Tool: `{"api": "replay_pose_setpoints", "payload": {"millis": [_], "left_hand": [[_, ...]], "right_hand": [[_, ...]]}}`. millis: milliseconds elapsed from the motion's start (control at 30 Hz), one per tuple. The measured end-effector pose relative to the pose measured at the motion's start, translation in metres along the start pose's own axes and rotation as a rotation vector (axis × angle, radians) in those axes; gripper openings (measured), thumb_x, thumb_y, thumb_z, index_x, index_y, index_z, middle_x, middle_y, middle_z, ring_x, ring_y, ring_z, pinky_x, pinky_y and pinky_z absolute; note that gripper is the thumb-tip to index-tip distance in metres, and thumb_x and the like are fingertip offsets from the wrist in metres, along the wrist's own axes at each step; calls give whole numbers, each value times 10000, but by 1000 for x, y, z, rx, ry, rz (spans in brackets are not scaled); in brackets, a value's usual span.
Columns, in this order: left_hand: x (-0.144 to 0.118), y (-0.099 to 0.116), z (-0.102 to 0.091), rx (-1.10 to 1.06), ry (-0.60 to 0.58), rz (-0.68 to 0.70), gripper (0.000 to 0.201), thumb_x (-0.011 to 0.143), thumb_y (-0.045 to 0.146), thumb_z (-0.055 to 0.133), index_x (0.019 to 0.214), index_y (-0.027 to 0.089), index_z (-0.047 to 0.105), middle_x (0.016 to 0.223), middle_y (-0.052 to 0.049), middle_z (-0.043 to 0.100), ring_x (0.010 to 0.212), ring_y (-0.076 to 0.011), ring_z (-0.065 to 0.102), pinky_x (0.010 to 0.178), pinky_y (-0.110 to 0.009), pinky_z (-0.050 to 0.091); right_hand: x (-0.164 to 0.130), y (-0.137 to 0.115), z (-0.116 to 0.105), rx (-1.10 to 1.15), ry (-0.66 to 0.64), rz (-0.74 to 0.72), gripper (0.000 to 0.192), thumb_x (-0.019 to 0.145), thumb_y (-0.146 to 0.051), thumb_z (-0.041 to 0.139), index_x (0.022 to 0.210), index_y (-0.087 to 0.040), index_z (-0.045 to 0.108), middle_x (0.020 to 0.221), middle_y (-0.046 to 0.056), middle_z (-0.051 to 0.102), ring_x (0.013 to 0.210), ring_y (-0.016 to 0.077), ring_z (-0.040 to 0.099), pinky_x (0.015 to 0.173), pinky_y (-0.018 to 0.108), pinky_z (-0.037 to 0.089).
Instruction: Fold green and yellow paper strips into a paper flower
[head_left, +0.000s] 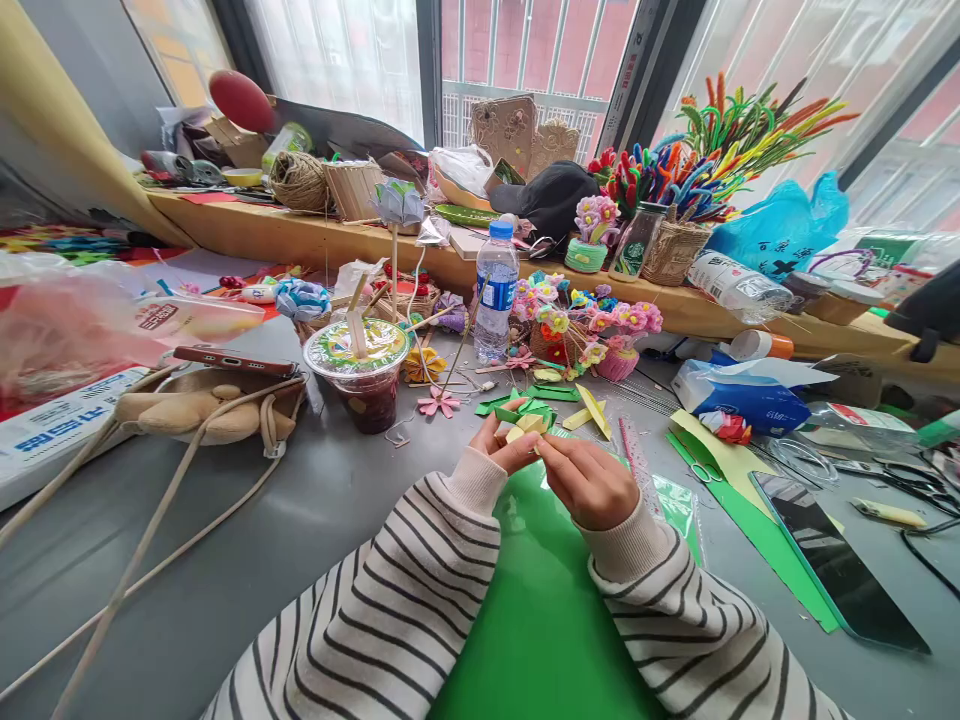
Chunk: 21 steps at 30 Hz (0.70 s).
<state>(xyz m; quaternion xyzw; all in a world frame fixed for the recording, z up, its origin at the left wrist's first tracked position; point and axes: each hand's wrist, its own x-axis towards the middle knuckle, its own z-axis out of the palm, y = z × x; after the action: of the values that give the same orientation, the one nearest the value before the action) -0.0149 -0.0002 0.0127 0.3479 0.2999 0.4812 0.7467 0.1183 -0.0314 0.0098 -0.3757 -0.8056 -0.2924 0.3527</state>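
My left hand [504, 446] and my right hand [589, 480] meet over a green sheet [540, 590] at the table's front. Together they pinch a small folded piece of yellow paper [526, 427] between the fingertips. Both wrists wear striped sleeves. Just beyond the hands lie folded green paper pieces [525, 406] and a yellow paper strip [594, 409]. A pink paper flower [439, 402] lies to the left of them.
A lidded drink cup [363, 372] and a water bottle [496, 290] stand behind the hands. A phone [232, 359] rests on a plush bag at left. A tablet [832, 555], scissors [911, 482] and green paper lie at right. Craft flowers and pipe cleaners [720, 140] crowd the windowsill.
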Motion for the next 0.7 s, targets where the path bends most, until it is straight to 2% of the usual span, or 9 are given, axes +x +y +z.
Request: {"api": "replay_pose_setpoints", "payload": {"millis": [100,200,300,400,533,633,700], "left_hand": [[2,0,-2,-9,-21,-33,582,514,237,674,1052,225,454,781,-20,606,712,-138,577,682,-284,456],[4,-2,-4,42,-1,-48,532,496,231,683,992,200,491,716,-14,605,672,-133,575,667,-280,457],[5,-4,-5,91,25,-36,507,499,262,683,967,182,504,677,-8,597,639,-125,570,653,-275,457],[4,-5,-5,145,-2,-7,541,519,279,676,1016,187,483,732,-20,601,668,-132,570,664,-280,450],[3,-8,-7,175,-96,24,670,466,197,714,1071,191,425,874,-49,591,757,-155,570,701,-288,438],[6,-12,-12,160,-75,25,729,439,166,725,1085,186,389,865,-56,590,739,-154,580,695,-290,442],[8,-15,-14,129,-56,32,738,435,167,727,1084,190,379,838,-50,591,721,-153,586,680,-291,447]], "right_hand": [[-3,6,-2,147,-51,50,190,749,-135,464,892,-157,587,829,52,654,759,111,598,662,207,501],[-5,12,-3,261,-147,30,181,747,-156,485,897,-144,584,809,47,655,743,101,601,646,188,505],[-4,13,-5,317,-185,22,168,744,-159,493,876,-129,592,767,45,658,696,98,605,613,181,507],[-1,12,-7,315,-160,50,155,754,-157,473,843,-128,596,741,48,658,676,99,604,600,188,505],[-3,14,-6,308,-135,106,174,759,-136,455,882,-121,577,797,67,650,740,102,595,647,195,496],[-7,16,-3,312,-126,140,211,738,-113,477,932,-130,558,827,61,643,765,97,587,682,195,487],[-9,16,-1,312,-76,208,210,727,-100,481,915,-147,562,807,47,644,733,94,588,673,200,487]]}}
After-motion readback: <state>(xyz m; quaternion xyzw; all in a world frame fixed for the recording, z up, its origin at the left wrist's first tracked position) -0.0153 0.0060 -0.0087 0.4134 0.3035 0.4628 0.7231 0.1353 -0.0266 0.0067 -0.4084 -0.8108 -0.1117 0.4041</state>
